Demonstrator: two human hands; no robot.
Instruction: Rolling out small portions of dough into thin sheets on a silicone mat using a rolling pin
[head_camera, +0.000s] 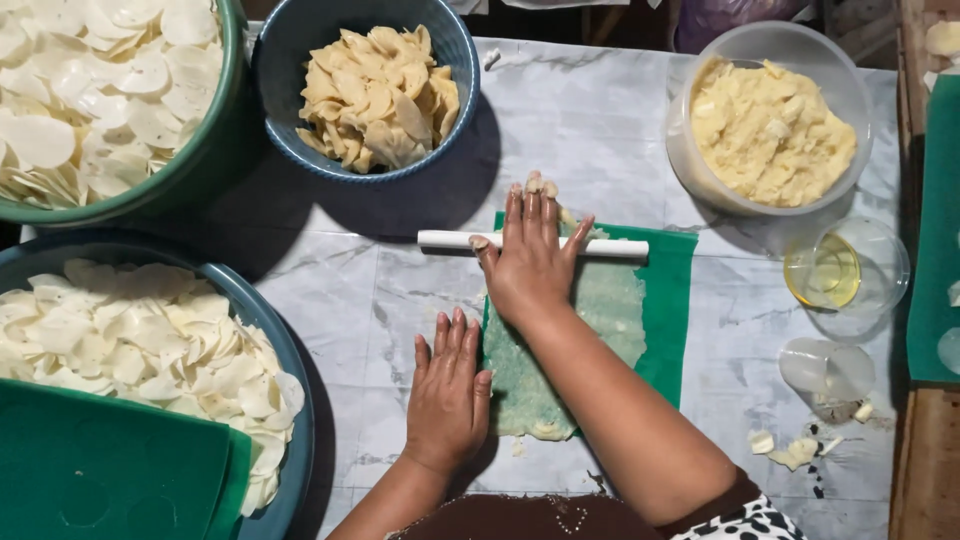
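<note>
Near the worktop's (380, 300) front edge, the left hand (447, 395) lies flat, fingers together, beside the thin dough sheet (560, 340) on its green mat (670, 310). Farther back, the right hand (530, 265) presses open-palmed on the white rolling pin (610, 247), gripping nothing. Uneven pressure could tear the dough, or the unpinned mat could slide.

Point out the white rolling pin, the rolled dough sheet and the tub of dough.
white rolling pin (450, 240), head view, on its bare left end.
rolled dough sheet (615, 310), head view, on its thin right part.
tub of dough (768, 132), head view, on the dough inside.
</note>
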